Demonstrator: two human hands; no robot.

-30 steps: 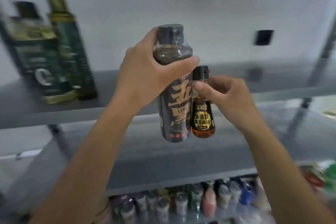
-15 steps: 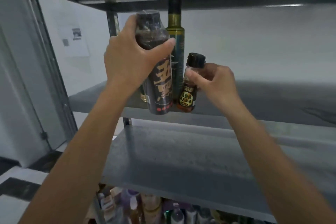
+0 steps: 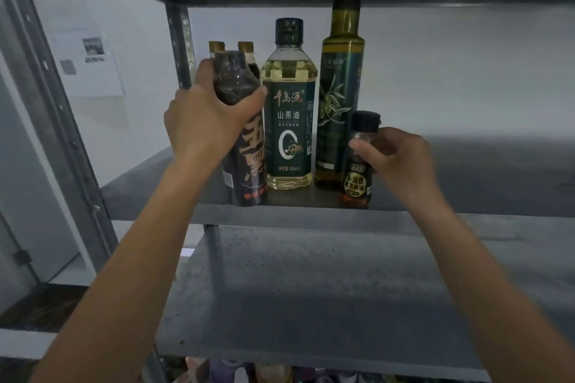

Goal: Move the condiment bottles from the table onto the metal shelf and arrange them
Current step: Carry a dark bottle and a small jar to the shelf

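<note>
On the metal shelf (image 3: 155, 193), the left hand (image 3: 205, 118) grips a tall dark bottle (image 3: 244, 146) at the front edge. Just right stand a pale oil bottle (image 3: 289, 121) and a tall green bottle (image 3: 340, 96). The right hand (image 3: 395, 158) pinches a small brown bottle (image 3: 357, 177) standing before the green one.

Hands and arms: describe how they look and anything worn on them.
The left hand and right hand are bare: no gloves, rings or watch show. The left forearm and right forearm are bare too, with no sleeve in view.
</note>
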